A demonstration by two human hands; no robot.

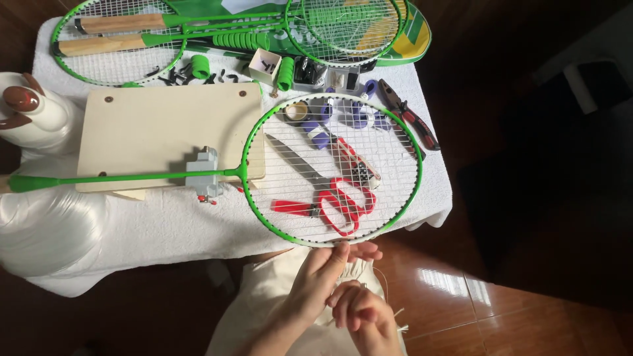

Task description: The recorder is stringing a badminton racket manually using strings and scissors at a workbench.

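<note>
A green racket (330, 171) lies across the desk (165, 224), which is covered with a white towel. Its shaft is clamped in a small grey vise (203, 173) at the edge of a pale wooden board (165, 128), and its head juts toward the person, over the near edge of the desk.

The left hand (323, 273) reaches up with its fingers stretched, the fingertips touching the near rim of the racket head. The right hand (362, 316) sits just below and beside it, fingers curled and pinching a thin pale string (384, 280) that runs up toward the frame. The two hands are close together, almost touching.

Seen through the strings, red scissors (346, 204), a knife (293, 161) and a red cutter (356, 168) lie on the towel. Pliers (409, 118) with red handles lie just right of the racket head, and small purple-and-white rolls (320, 128) sit near its far rim.

At the far edge of the desk more green rackets (119, 39) are stacked, with green grips (285, 72) and small black parts scattered near them.
</note>
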